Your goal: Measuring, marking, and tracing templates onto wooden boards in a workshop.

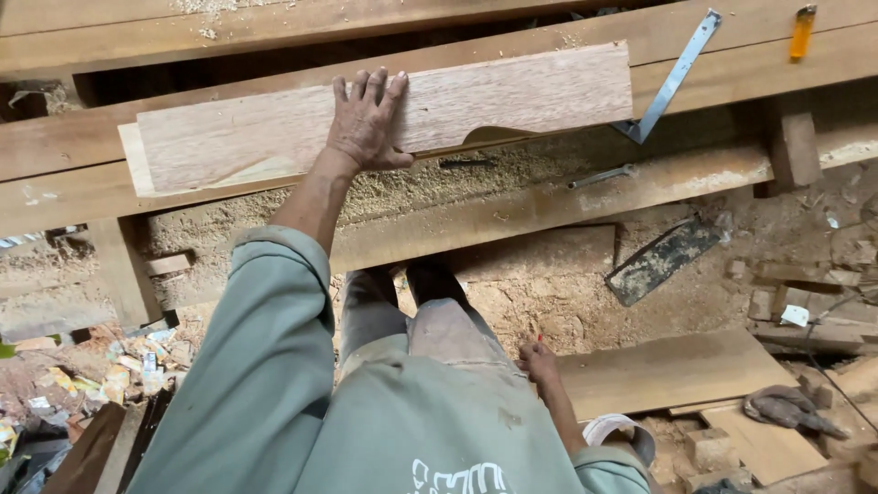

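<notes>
My left hand (368,123) lies flat, fingers spread, on a pale reddish wooden board (512,91). The board rests slanted across the long beams of a rough workbench (549,206). A curved notch is cut in its near edge just right of my thumb. My right hand (540,363) hangs low beside my hip, above the ground, with its fingers closed around a thin red pencil (539,339) whose tip pokes up. Grey-green sleeves cover both arms.
A metal try square (672,78) lies at the board's right end, with an orange marker-like object (802,32) beyond it. Sawdust coats the bench. On the ground are a dark slab (660,261), a flat plank (672,370), a crumpled glove (786,407) and wood offcuts.
</notes>
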